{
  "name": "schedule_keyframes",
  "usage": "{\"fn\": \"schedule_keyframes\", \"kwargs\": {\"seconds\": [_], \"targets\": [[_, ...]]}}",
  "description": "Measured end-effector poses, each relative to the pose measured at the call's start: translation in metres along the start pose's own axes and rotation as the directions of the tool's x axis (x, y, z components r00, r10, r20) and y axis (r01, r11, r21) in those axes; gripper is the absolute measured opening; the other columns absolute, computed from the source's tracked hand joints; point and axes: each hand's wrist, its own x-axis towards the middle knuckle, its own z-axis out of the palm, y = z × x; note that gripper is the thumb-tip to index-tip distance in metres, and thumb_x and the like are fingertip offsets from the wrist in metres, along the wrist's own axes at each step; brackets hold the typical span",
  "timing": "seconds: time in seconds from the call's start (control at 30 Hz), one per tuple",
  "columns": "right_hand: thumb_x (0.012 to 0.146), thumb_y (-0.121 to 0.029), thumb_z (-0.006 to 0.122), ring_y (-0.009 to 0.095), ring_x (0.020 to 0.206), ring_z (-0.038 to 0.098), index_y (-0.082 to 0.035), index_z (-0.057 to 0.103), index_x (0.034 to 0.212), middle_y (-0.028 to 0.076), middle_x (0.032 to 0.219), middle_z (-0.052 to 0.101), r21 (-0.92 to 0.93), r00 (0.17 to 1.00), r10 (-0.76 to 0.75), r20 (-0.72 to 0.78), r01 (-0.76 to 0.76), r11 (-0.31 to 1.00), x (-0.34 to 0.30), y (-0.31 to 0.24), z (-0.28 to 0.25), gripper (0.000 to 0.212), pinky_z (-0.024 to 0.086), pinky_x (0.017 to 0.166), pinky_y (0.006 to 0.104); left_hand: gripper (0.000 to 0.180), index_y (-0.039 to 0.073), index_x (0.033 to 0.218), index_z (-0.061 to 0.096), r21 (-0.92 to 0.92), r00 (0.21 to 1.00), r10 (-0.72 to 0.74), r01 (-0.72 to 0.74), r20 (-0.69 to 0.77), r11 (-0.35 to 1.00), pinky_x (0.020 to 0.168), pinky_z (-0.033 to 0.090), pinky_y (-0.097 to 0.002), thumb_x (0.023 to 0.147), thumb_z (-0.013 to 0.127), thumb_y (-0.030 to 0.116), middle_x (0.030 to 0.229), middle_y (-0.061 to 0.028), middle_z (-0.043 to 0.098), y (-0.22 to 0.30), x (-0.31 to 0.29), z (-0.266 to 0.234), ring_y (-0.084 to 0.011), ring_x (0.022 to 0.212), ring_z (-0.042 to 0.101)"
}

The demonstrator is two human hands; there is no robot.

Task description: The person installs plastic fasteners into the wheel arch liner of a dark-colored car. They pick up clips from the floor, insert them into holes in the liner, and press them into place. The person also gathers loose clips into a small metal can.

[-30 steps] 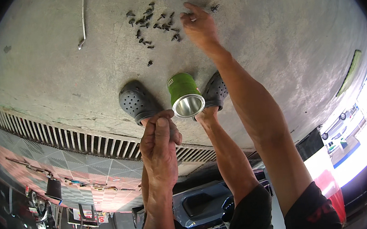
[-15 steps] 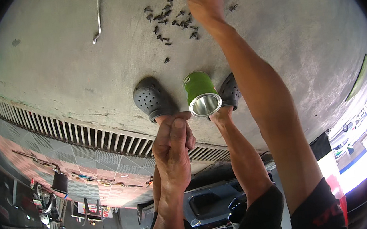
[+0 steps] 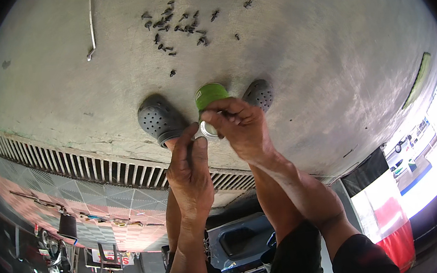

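My left hand (image 3: 189,169) is raised beside the can's mouth, thumb and forefinger stretched out with a small gap between them. Nothing shows clearly in it. Bent fingers of my right hand (image 3: 241,128) are drawn together in front of the can; anything inside them is too small or hidden to name. Behind them stands a green metal can (image 3: 210,93) with a silver rim, its opening partly covered by my right hand. Several small dark screw-like fasteners (image 3: 166,22) lie scattered on the concrete floor beyond the can.
My dark perforated clogs (image 3: 159,117) (image 3: 260,95) flank the can. A long metal wrench (image 3: 92,30) lies at the far left. Along the left runs a slotted floor drain grate (image 3: 99,167). A dark vehicle (image 3: 243,240) is behind me.
My right hand has come back from the scattered fasteners to the can's mouth. My left thumb and forefinger have parted. The whole view has shifted a little.
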Motion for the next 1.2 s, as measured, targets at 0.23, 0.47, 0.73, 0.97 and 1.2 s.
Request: {"fn": "schedule_keyframes", "kwargs": {"seconds": [0.23, 0.47, 0.73, 0.97, 1.2], "targets": [[0.1, -0.015, 0.077, 0.006, 0.08, 0.063, 0.006, 0.074, 0.115, 0.006, 0.091, 0.075, -0.153, 0.988, 0.083, 0.128, -0.063, 0.986, -0.012, -0.017, 0.005, 0.025, 0.049, 0.066, 0.0235, 0.025, 0.0, 0.131, 0.065, 0.188, 0.989, 0.146, -0.137, -0.038, 0.973, 0.086, 0.054, -0.0282, 0.111, 0.058, 0.013, 0.105, -0.0105, 0.072, -0.012, 0.003, -0.002, -0.0129, 0.096, 0.066], [0.102, -0.015, 0.074, 0.006, 0.077, 0.063, 0.006, 0.075, 0.113, 0.006, 0.087, 0.075, -0.139, 0.988, 0.03, 0.152, -0.008, 0.99, -0.016, -0.006, 0.003, 0.024, 0.05, 0.065, 0.0228, 0.019, -0.002, 0.124, 0.06, 0.095, 0.972, 0.224, -0.217, -0.067, 0.971, 0.085, 0.054, -0.0299, 0.111, 0.059, 0.012, 0.105, -0.0103, 0.07, -0.024, 0.003, 0.001, -0.0138, 0.094, 0.064], [0.1, -0.012, 0.077, 0.005, 0.083, 0.063, 0.0, 0.078, 0.119, 0.002, 0.095, 0.075, 0.05, 0.981, -0.03, 0.192, 0.021, 0.999, -0.016, 0.01, 0.006, 0.023, 0.052, 0.069, 0.0207, 0.023, -0.002, 0.12, 0.063, 0.107, 0.985, 0.125, -0.113, -0.12, 0.988, 0.07, 0.047, -0.0237, 0.112, 0.059, 0.02, 0.099, -0.0045, 0.068, -0.013, 0.002, 0.001, -0.0067, 0.08, 0.055], [0.102, -0.017, 0.075, 0.007, 0.079, 0.064, 0.001, 0.077, 0.119, 0.005, 0.093, 0.076, -0.044, 0.972, -0.11, 0.21, 0.122, 0.992, -0.012, 0.018, 0.008, 0.025, 0.05, 0.066, 0.0232, 0.024, 0.003, 0.118, 0.063, -0.08, 0.99, -0.05, 0.04, -0.129, 0.996, 0.053, 0.028, -0.0183, 0.112, 0.06, 0.026, 0.086, 0.0034, 0.059, -0.003, 0.002, -0.008, 0.0013, 0.063, 0.038], [0.096, -0.024, 0.077, 0.014, 0.077, 0.068, -0.001, 0.079, 0.111, 0.01, 0.094, 0.079, -0.481, 0.943, -0.299, -0.148, 0.196, 0.855, 0.083, 0.025, 0.008, 0.027, 0.055, 0.072, 0.0307, 0.023, 0.004, 0.112, 0.062, -0.143, 0.991, -0.089, 0.074, -0.101, 0.987, 0.052, 0.029, -0.0194, 0.111, 0.061, 0.027, 0.082, 0.0053, 0.054, 0.004, -0.003, -0.011, 0.0005, 0.063, 0.037]]}}
